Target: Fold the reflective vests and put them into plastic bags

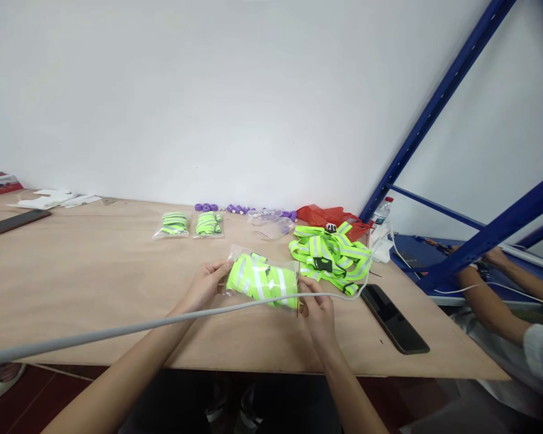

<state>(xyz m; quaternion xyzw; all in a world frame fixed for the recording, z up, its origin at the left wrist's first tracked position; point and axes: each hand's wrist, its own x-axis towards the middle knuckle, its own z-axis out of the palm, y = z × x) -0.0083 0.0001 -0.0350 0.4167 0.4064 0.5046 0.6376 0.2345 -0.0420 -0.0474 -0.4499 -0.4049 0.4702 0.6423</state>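
Between my hands is a clear zip bag [265,278] with a folded yellow-green reflective strap inside. My left hand [207,283] pinches the bag's left end. At the other end, by the red zip line, my right hand [317,307] grips the edge. A loose heap of reflective straps [337,256] with black buckles lies just beyond my right hand. Two filled bags, one on the left [174,224] and one beside it [209,223], rest farther back. Clear empty bags [271,226] lie near the wall.
Purple rolls [207,207] line the wall, and a red plastic bag [328,216] sits behind the straps. One phone [394,318] lies at right, a dark flat device [15,223] at left. A white cable [163,322] crosses in front. Right of the blue frame [434,99], another person's arms [493,295] show.
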